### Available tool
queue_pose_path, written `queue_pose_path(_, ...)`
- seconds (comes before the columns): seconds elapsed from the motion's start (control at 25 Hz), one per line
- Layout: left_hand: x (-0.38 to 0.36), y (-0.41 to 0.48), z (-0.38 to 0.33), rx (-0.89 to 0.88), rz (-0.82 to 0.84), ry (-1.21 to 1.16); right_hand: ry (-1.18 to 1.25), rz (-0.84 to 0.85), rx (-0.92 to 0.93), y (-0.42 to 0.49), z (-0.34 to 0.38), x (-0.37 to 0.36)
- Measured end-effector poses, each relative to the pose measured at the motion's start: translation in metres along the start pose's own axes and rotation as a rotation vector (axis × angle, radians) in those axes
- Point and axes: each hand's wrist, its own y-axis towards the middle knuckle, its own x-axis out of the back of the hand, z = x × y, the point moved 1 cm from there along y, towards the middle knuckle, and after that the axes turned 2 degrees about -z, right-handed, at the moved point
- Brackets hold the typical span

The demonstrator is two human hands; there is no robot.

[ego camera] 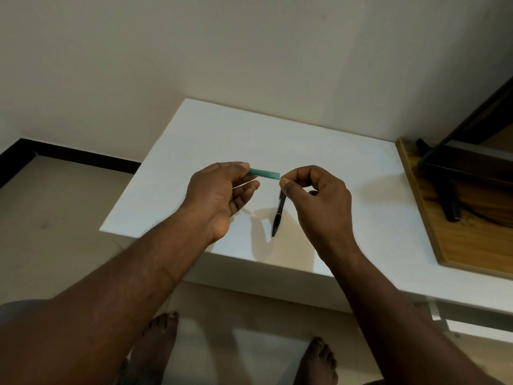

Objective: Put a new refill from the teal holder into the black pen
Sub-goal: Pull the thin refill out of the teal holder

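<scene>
Forearms (155, 262) reach over the surface (333, 151): left hand (219, 190) grips the teal holder (263, 173), right hand (319, 195) pinches what seems a refill (281, 178) at its mouth, above the black pen (278, 215) lying there. Tilting the holder could spill its contents.

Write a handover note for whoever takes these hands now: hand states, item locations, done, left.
Left hand holds the teal holder level above the white table.
Right hand pinches the holder's right end; no refill visible yet.
Black pen lies on the table below the right hand, untouched, seemingly assembled.
Done: holder picked up. Left: pull a refill, open pen, swap, close.
</scene>
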Motion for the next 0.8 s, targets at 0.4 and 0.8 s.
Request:
queue_pose_path(0.4, -0.0015, -0.0032, -0.0038, -0.108, 0.016, 0.055, -0.008, -0.025, -0.038, 0.0022, -0.0017, -0.0024)
queue_pose_path(0.8, -0.0043, -0.0063, -0.0046, -0.160, 0.031, 0.089, -0.037, -0.022, -0.070, 0.0041, -0.0049, -0.0038)
